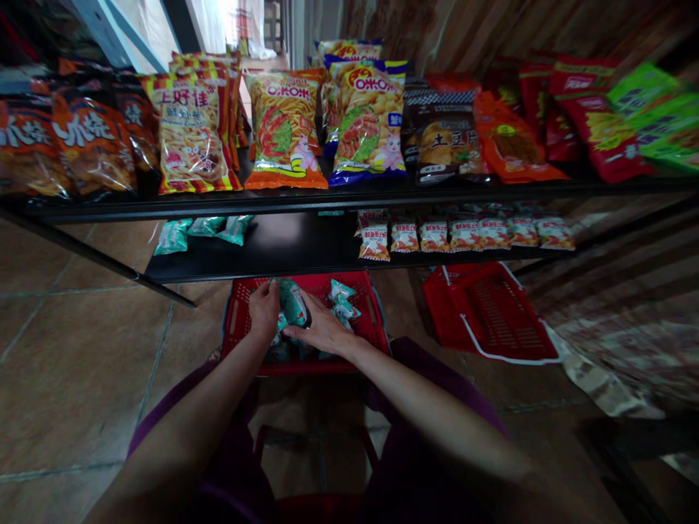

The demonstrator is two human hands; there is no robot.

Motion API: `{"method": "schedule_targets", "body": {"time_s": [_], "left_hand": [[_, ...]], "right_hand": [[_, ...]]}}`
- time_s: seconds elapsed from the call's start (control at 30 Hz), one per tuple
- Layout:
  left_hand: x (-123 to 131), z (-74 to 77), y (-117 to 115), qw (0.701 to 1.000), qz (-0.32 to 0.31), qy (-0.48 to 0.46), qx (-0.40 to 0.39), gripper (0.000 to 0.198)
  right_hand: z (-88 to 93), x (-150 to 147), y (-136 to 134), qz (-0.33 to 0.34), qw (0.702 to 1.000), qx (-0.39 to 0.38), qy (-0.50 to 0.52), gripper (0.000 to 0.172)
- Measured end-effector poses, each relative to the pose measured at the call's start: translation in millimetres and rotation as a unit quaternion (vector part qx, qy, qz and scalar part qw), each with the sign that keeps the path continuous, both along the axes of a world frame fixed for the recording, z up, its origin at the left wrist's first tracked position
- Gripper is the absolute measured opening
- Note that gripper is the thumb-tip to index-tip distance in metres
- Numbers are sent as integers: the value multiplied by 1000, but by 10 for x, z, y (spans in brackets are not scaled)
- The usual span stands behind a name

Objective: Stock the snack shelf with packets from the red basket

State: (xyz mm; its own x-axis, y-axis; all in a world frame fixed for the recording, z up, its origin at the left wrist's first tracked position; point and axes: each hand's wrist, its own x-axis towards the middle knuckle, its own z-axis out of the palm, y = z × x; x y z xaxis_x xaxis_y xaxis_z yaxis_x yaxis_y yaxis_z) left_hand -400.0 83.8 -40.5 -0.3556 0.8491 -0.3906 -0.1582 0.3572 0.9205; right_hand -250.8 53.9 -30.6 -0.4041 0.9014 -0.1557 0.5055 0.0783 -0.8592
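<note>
Above a red plastic basket (pixel 367 298), my left hand (pixel 264 309) pinches the left side of a teal snack packet (pixel 293 302). My right hand (pixel 323 327) curls round that packet's right and lower side, thumb towards me. Part of the packet is hidden by my fingers. More small teal packets (pixel 343 302) lie in the basket, to the right of my right hand and beneath both hands. Three or so similar teal packets (pixel 205 226) sit on the left of the lower shelf.
The black lower shelf (pixel 295 244) is just beyond the basket, with a row of small white-and-red packets (pixel 435 236) on its right. Large snack bags (pixel 287 131) line the upper shelf. Another red basket (pixel 480 313) with a white handle stands on the floor at right.
</note>
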Motion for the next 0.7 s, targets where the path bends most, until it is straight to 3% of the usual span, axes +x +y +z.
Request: {"method": "schedule_targets", "body": {"time_s": [0.1, 0.23, 0.37, 0.47, 0.53, 0.6, 0.7], "left_hand": [[64, 55, -45, 998, 0, 65, -2, 15], [127, 132, -77, 996, -12, 85, 10, 10], [109, 188, -36, 996, -7, 29, 79, 3], [37, 219, 31, 994, 42, -19, 102, 10], [-15, 239, 67, 995, 59, -65, 45, 10], [-57, 261, 86, 988, 47, -142, -32, 13], [-95, 293, 82, 968, -13, -232, -93, 27]], "right_hand": [[-42, -63, 2, -5, 999, -35, -21, 103], [-111, -90, 23, -37, 998, -43, 5, 99], [-75, -50, 95, -142, 980, -89, 111, 87], [64, 10, 160, -216, 917, -209, 263, 69], [164, 53, 191, -221, 854, -302, 361, 53], [227, 92, 206, -208, 801, -366, 425, 42], [227, 135, 203, -187, 757, -420, 464, 34]]}}
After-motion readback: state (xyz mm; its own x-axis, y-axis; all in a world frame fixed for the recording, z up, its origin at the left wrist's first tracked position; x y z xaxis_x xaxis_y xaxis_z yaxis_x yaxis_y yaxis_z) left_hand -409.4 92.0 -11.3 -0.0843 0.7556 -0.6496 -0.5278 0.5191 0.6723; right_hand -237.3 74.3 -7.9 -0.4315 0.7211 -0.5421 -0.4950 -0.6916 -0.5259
